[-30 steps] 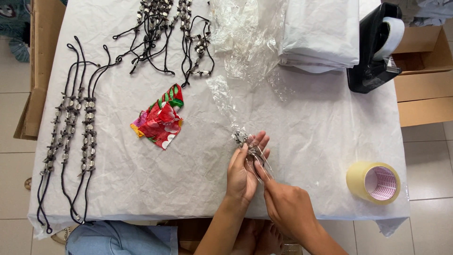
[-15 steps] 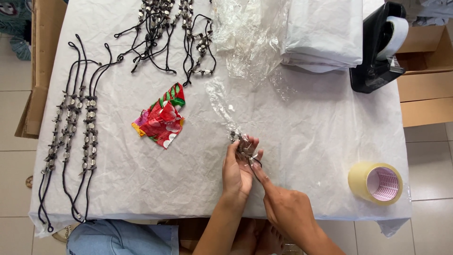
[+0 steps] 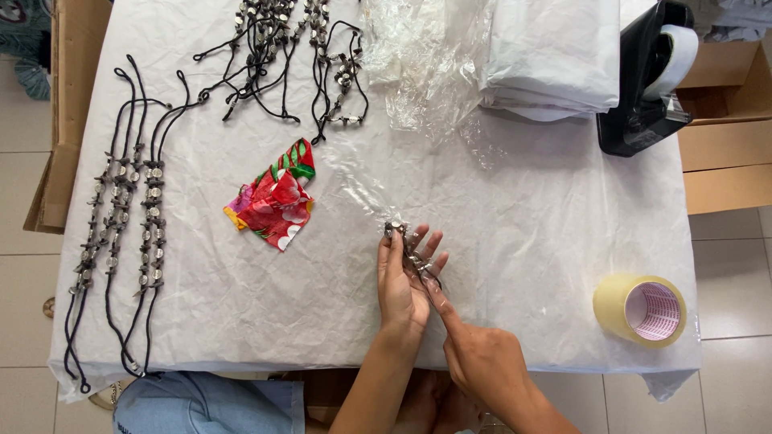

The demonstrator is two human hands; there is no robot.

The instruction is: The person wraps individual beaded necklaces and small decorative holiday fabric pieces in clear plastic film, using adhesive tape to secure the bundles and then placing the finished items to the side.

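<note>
Head view looks straight down on a tabletop (image 3: 563,265) covered in crinkled white sheeting, with both hands working near its front edge. The left hand (image 3: 402,281) stands on edge with fingers spread fairly wide, and it holds a beaded cord bracelet (image 3: 410,253) against a clear plastic sleeve (image 3: 362,193). The right hand (image 3: 482,362) lies just below and to the right, mostly curled, its forefinger stretched up to touch the bracelet's lower end; whether it pinches the cord I cannot tell. The bracelet's long axis runs on a slant, from the metal beads at the left hand's fingertips down toward the right forefinger, and the sleeve carries on up and away from both hands along much the same line. Of the two, the left hand is the nearer to the sleeve's mouth. Apart to the left lies a red patterned cloth pouch (image 3: 273,201); rows of bracelets (image 3: 121,209) lie further left, a roll of tape (image 3: 641,309) to the right, and a black tape dispenser (image 3: 647,80) at the far corner.
</note>
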